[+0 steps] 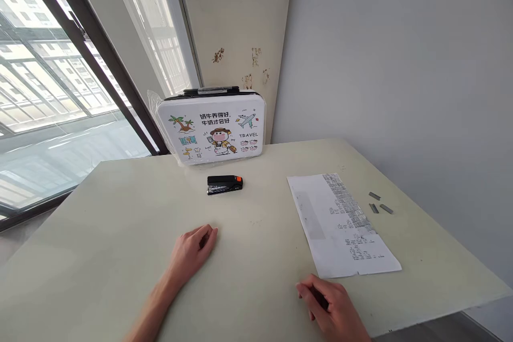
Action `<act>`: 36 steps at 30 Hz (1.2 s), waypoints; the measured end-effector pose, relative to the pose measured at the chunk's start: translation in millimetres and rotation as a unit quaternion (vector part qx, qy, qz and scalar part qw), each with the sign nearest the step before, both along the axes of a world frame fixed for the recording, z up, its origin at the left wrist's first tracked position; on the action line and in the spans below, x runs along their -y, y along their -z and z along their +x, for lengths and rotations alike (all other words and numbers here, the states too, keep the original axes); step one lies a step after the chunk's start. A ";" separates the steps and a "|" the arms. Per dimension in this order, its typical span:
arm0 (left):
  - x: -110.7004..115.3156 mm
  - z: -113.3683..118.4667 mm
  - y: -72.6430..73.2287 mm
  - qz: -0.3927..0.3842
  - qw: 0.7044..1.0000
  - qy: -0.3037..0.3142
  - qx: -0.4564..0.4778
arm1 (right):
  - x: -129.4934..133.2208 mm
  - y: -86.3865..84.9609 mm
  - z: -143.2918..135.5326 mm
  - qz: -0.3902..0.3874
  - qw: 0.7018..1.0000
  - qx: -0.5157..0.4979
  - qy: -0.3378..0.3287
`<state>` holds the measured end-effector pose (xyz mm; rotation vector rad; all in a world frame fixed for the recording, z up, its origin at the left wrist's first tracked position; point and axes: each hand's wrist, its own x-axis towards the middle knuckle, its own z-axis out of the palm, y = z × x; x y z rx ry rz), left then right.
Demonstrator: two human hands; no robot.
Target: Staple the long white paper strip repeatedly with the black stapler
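My left hand rests on the table in a loose fist, with nothing visible in it. Beyond it lies a black stapler with an orange patch at its right end, apart from the hand. My right hand is curled near the front of the table, thumb against the fingers, and appears to hold nothing. Just past its knuckles is a white printed sheet of paper. Rows of silvery staples cover the sheet's upper right edge.
Three short grey staple strips lie right of the paper. At the back of the pale table stands a white cartoon-printed case with a black handle, partly in clear plastic. A window is at left, a grey wall at right.
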<state>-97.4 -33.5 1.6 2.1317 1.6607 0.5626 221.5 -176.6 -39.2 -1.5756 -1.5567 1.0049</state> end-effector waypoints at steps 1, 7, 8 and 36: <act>0.2 0.1 0.1 0.000 1.000 0.001 -0.002 | -0.1 -0.2 0.2 0.000 1.000 0.000 0.002; 1.2 0.2 0.0 0.004 1.000 0.000 -0.002 | -0.6 -0.7 -1.4 0.004 1.000 0.000 0.004; 1.2 0.1 0.0 0.006 1.000 0.001 0.000 | -0.3 -0.9 -2.4 0.006 1.000 0.002 0.001; -3.0 -0.7 -5.7 -0.057 0.954 0.105 0.276 | -8.6 13.9 3.5 0.251 0.938 0.238 -0.005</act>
